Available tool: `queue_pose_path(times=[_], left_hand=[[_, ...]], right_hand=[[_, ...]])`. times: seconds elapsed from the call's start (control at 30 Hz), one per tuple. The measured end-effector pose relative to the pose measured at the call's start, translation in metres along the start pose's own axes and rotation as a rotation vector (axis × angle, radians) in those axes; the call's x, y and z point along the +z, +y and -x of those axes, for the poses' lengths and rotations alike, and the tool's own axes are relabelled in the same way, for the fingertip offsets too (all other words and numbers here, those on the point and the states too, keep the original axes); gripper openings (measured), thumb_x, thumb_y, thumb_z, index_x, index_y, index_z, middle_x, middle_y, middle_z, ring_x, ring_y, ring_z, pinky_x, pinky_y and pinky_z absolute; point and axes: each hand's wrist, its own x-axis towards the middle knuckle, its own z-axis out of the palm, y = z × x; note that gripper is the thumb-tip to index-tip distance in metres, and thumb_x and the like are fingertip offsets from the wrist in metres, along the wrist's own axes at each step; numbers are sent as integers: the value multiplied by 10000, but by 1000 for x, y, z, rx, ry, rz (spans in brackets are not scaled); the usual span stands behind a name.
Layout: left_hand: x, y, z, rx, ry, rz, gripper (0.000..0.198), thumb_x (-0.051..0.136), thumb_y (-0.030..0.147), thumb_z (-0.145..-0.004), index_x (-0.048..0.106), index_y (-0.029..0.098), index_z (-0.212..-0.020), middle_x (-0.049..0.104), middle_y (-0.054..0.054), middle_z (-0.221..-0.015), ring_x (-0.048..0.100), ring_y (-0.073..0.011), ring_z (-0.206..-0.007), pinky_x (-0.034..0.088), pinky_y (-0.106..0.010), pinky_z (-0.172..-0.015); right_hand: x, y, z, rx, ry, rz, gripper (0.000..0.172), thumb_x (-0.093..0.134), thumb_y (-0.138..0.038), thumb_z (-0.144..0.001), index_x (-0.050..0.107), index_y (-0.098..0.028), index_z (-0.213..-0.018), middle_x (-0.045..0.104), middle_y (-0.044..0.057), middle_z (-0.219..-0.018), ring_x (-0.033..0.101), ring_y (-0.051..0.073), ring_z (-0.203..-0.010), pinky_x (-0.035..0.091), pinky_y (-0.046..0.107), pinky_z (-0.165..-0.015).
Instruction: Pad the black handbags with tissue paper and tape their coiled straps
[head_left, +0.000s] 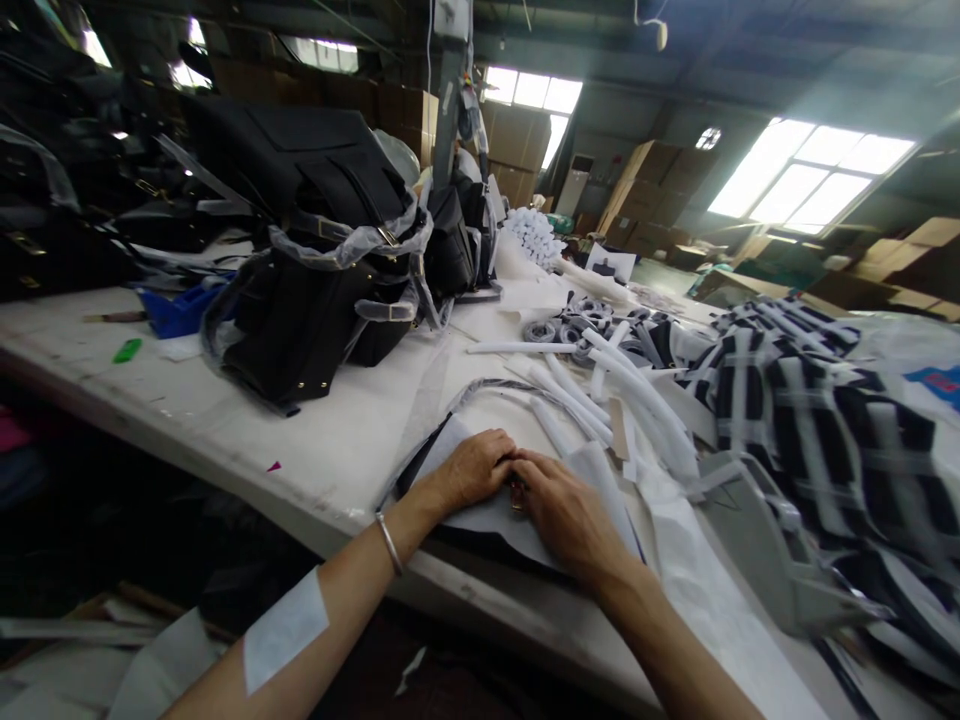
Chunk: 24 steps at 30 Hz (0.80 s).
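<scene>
My left hand (471,470) and my right hand (564,515) meet over a flat black piece covered by white paper (487,515) at the near edge of the white worktable (315,450). Both hands have their fingers curled and pressed together around a small dark metal part (517,495) between them; I cannot make out what it is. A silver bangle sits on my left wrist and a white patch on my left forearm. White paper-wrapped straps (592,395) lie just beyond the hands.
Black handbags in clear plastic (315,250) pile up at the left and back of the table. Black-and-white checked bags (810,420) fill the right side. A blue tray (176,310) and a green marker (127,350) lie at the left. Cardboard boxes stand behind.
</scene>
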Motion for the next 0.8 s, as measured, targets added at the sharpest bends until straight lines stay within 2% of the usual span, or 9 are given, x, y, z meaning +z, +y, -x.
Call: queue_pose_path(times=[0.1, 0.2, 0.3, 0.37, 0.43, 0.5, 0.53, 0.63, 0.8], left_hand=[[2, -3, -1, -15, 47, 16, 145, 508, 79, -838, 609, 176, -877, 628, -19, -881, 586, -151, -851, 478, -267, -848], [0, -2, -3, -17, 119, 32, 172, 498, 66, -823, 600, 170, -915, 626, -26, -891, 587, -149, -854, 481, -269, -827], [-7, 7, -1, 10, 162, 37, 61, 546, 151, -859, 605, 161, -867, 620, -41, -878, 579, -162, -857, 481, -289, -824], [-17, 17, 5, 60, 114, 54, 134, 576, 228, -895, 620, 163, -787, 623, -27, -801, 586, -151, -805, 481, -275, -804], [-26, 30, 19, 136, -12, 71, 176, 605, 291, -913, 660, 169, -799, 657, -22, -799, 618, -142, -795, 488, -254, -803], [-33, 41, 38, 215, -161, 30, 199, 669, 351, -885, 687, 181, -986, 702, -51, -978, 652, -172, -926, 493, -270, -880], [-34, 46, 48, 236, -216, -26, 323, 710, 375, -855, 661, 181, -1109, 694, -75, -1085, 646, -202, -1011, 488, -295, -928], [-28, 53, 74, 248, -243, -236, 485, 747, 320, -820, 577, 181, -1253, 658, -101, -1192, 622, -252, -1082, 492, -358, -952], [-4, 49, 89, 285, -85, -390, 278, 606, 203, -911, 592, 188, -1188, 675, -69, -1123, 634, -221, -1016, 509, -351, -888]], right_hand=[[7, -5, 4, -38, 33, 81, 321, 513, -61, -883, 676, -210, -1116, 617, 110, -1333, 604, 266, -1182, 507, 398, -981], [22, 3, 10, -112, 91, 96, 342, 502, -17, -870, 701, -193, -1085, 674, 111, -1250, 619, 253, -1179, 522, 385, -990], [35, 15, 17, -215, 200, 79, 354, 493, -8, -870, 690, -152, -1127, 696, 131, -1211, 640, 248, -1162, 534, 385, -997], [39, 20, 20, -274, 249, 46, 338, 495, -26, -888, 677, -134, -1151, 709, 133, -1184, 660, 244, -1133, 546, 384, -990], [40, 22, 22, -302, 264, 18, 328, 491, -40, -903, 671, -135, -1160, 716, 126, -1173, 669, 239, -1119, 551, 380, -989], [38, 22, 23, -308, 245, 17, 347, 483, -31, -895, 671, -134, -1167, 713, 129, -1182, 668, 244, -1126, 552, 385, -992], [36, 22, 23, -310, 230, 23, 361, 483, -21, -884, 672, -129, -1172, 708, 137, -1190, 665, 251, -1133, 552, 393, -993], [32, 22, 23, -320, 173, 16, 390, 494, -5, -867, 664, -119, -1200, 697, 144, -1214, 651, 263, -1156, 547, 405, -1002], [23, 21, 26, -316, 133, -87, 332, 491, -48, -910, 673, -148, -1168, 712, 107, -1192, 640, 227, -1174, 550, 354, -994]])
